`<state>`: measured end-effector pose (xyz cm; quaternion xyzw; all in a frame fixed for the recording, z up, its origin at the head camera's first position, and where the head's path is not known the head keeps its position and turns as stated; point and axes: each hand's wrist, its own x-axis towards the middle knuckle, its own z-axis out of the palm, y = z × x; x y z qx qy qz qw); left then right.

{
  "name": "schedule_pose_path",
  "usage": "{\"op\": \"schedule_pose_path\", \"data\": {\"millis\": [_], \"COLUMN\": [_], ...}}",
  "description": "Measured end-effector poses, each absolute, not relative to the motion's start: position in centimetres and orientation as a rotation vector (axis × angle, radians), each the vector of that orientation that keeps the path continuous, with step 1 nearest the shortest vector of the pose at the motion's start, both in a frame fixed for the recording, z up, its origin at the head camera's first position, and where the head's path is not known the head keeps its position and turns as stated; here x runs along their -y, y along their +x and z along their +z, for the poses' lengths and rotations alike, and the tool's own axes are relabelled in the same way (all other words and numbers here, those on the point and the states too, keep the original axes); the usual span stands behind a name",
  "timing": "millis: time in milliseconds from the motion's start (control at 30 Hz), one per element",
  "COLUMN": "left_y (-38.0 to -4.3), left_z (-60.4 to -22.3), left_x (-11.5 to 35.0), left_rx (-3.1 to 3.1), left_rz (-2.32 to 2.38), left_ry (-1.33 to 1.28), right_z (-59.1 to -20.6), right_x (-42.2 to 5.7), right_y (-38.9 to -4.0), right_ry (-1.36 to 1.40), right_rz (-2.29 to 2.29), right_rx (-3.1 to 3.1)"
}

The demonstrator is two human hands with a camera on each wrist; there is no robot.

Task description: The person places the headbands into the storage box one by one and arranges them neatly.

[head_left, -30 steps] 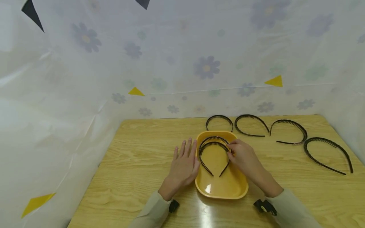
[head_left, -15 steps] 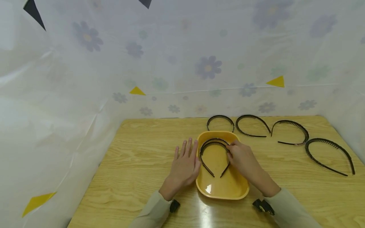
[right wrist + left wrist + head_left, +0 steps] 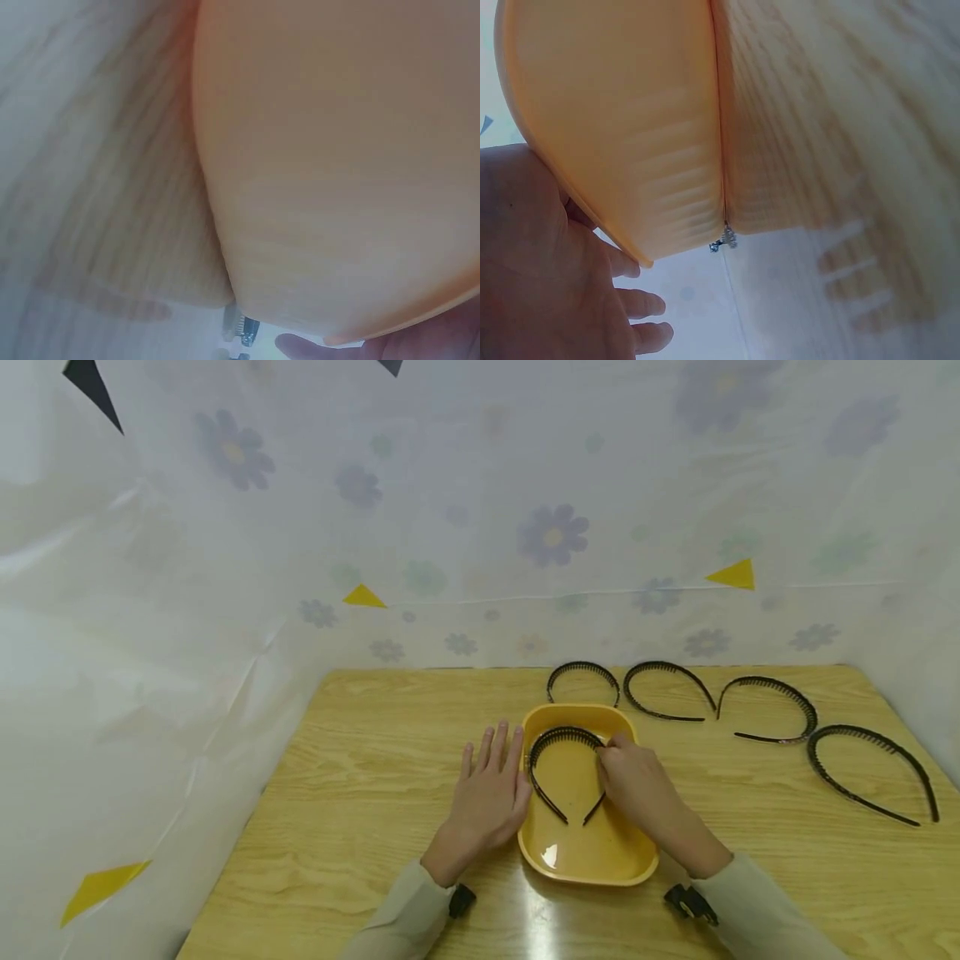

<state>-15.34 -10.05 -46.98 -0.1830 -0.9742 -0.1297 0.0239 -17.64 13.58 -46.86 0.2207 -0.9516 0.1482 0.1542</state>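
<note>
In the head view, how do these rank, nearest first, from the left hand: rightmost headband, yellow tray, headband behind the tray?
1. Yellow tray, immediately right of the left hand.
2. Headband behind the tray, farther back.
3. Rightmost headband, far to the right.

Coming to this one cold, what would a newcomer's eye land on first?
Probably the yellow tray near the middle of the wooden table, with black headbands set close together inside. The left hand rests against its left side; the right hand reaches in from the right, gripping there. Four more headbands curve behind and right.
</note>
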Motion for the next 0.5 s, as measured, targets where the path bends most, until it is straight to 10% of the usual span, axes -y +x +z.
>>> {"op": "schedule_pose_path", "data": {"millis": [500], "left_y": [-15.42], "left_z": [-47.10], "left_x": [10.13], "left_rx": [3.009], "left_rz": [-0.435], "left_ry": [-0.587], "right_z": [-47.06], "right_x": [-13.57], "right_y": [-17.84], "right_ry": [0.649], "right_rz": [0.467], "right_rx": [2.746]}}
